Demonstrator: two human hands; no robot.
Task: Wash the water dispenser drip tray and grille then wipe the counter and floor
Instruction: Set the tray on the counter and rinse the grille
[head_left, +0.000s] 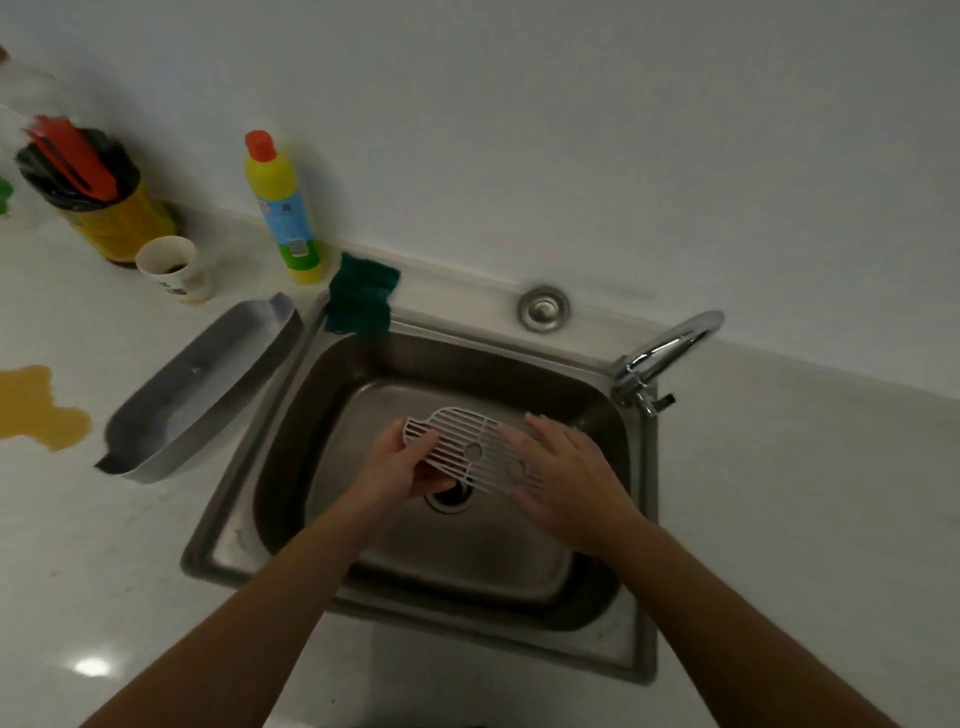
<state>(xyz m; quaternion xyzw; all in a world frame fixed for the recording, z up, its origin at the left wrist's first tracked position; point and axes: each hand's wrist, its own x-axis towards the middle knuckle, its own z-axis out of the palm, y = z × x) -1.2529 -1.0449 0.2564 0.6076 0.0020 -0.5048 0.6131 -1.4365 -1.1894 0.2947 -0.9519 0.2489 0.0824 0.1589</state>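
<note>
Over the steel sink (291, 452) I hold the white slatted grille (470, 447). My left hand (405, 467) grips its left end, thumb on top and fingers beneath. My right hand (561, 473) lies flat with straight fingers over the grille's right part. The grey drip tray (202, 389) rests on the white counter (130, 561) just left of the sink. A green scouring sponge (363, 299) lies on the sink's back left corner.
A yellow-brown spill (39, 408) stains the counter at far left. A yellow detergent bottle (283, 208), a paper cup (174, 267) and a yellow bin with a black liner (93, 192) stand along the wall. The chrome tap (670, 348) sits at the sink's right back corner.
</note>
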